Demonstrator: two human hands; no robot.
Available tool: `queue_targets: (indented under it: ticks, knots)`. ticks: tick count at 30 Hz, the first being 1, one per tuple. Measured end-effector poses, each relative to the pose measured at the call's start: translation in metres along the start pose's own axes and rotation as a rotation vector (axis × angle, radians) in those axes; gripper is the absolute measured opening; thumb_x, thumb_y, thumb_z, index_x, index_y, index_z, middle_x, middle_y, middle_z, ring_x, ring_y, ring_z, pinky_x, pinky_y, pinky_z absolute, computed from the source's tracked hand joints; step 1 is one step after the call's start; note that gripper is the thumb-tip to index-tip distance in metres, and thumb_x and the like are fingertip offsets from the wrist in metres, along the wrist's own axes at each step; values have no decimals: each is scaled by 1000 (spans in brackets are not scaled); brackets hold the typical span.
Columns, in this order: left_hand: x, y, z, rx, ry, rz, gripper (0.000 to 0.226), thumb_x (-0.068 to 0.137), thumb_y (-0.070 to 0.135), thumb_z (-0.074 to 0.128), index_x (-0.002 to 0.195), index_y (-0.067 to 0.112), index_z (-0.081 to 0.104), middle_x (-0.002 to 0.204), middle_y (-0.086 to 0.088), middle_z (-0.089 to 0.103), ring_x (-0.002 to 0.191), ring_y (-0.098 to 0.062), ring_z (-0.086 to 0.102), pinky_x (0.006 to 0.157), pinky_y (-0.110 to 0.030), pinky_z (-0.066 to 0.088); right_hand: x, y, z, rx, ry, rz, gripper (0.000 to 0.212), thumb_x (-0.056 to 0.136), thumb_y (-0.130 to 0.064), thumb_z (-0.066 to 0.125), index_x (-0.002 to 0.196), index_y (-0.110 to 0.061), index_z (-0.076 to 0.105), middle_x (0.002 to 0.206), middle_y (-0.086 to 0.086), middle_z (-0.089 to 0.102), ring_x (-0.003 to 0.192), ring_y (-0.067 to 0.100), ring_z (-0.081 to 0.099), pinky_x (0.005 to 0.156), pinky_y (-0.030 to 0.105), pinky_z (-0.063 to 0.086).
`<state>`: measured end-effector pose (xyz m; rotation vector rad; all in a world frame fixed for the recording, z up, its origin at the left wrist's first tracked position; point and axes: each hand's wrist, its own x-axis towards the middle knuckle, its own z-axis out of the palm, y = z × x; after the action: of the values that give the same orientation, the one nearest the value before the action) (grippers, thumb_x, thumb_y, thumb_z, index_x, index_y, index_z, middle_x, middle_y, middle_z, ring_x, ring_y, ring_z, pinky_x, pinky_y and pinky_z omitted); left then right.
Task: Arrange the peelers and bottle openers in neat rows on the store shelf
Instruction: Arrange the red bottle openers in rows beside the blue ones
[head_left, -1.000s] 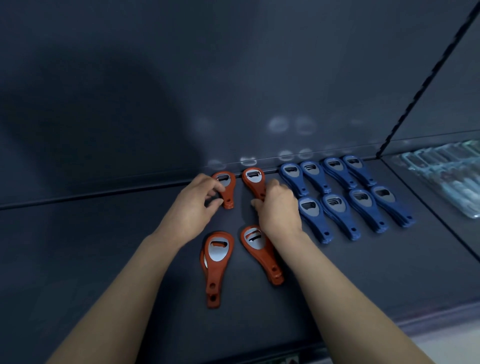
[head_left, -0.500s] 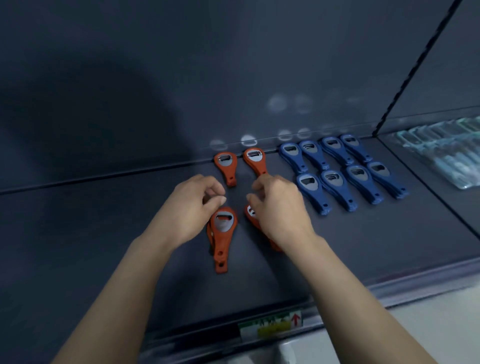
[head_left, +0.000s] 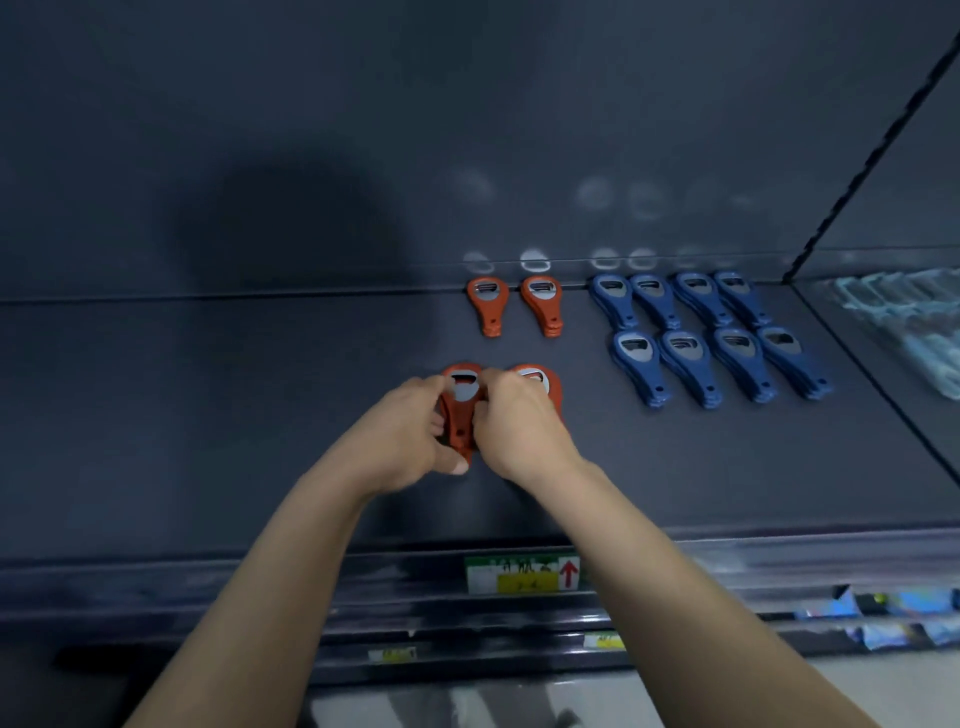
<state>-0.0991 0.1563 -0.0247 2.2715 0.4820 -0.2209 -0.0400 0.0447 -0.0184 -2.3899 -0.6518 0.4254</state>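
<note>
- Head view: the left hand (head_left: 410, 431) grips the front-left stack of orange bottle openers (head_left: 461, 415), fingers curled round its left side, thumb lying by the handle end
- the right hand (head_left: 519, 426) meets it from the other side, curled fingers pinching the stack's right edge near the metal head; both grips are narrow and hold this one stack
- the stack lies flat on the dark shelf (head_left: 208, 415), head toward the back wall, handle toward the viewer
- just to its right, a front-right orange opener (head_left: 549, 383) is mostly hidden under the right hand; only its rounded head shows
- behind, apart from the hands, two back-row orange openers (head_left: 487, 306) sit side by side at the shelf's rear edge
- to the right, blue openers (head_left: 685, 364) lie in two rows of four, all slanted the same way
- far right, in the next bay, pale packaged peelers (head_left: 893, 322); blurred
- a price label (head_left: 519, 574) sits on the shelf's front lip, between the forearms
</note>
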Motion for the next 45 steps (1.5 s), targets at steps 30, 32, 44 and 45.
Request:
queue_targets:
  ticks: [30, 32, 44, 45]
  knots:
    - [27, 23, 34, 74, 96, 163, 70, 78, 19, 74, 139, 11, 41, 140, 6, 28, 117, -15, 47, 107, -28, 35, -5, 52, -17, -269, 291, 196, 22, 94, -5, 46, 116, -4, 43, 118, 14, 53, 112, 29, 49, 81, 32, 44]
    - [28, 23, 34, 61, 108, 173, 69, 78, 18, 74, 138, 10, 42, 137, 7, 31, 115, -15, 49, 106, -29, 37, -6, 52, -20, -246, 262, 176, 27, 95, -16, 52, 118, -5, 43, 120, 14, 52, 114, 28, 48, 83, 32, 43]
    - [35, 21, 32, 47, 147, 202, 66, 76, 19, 76, 135, 12, 46, 123, 13, 37, 113, -14, 49, 103, -26, 38, -10, 66, -29, -128, 182, 57, 41, 89, 0, 52, 128, -10, 45, 116, 12, 48, 111, 30, 47, 80, 30, 39]
    - [35, 20, 32, 52, 150, 204, 68, 75, 20, 77, 135, 12, 46, 123, 12, 37, 112, -14, 49, 104, -28, 38, -9, 67, -29, -115, 185, 51, 41, 90, -1, 52, 129, -10, 45, 115, 12, 47, 111, 30, 47, 83, 32, 41]
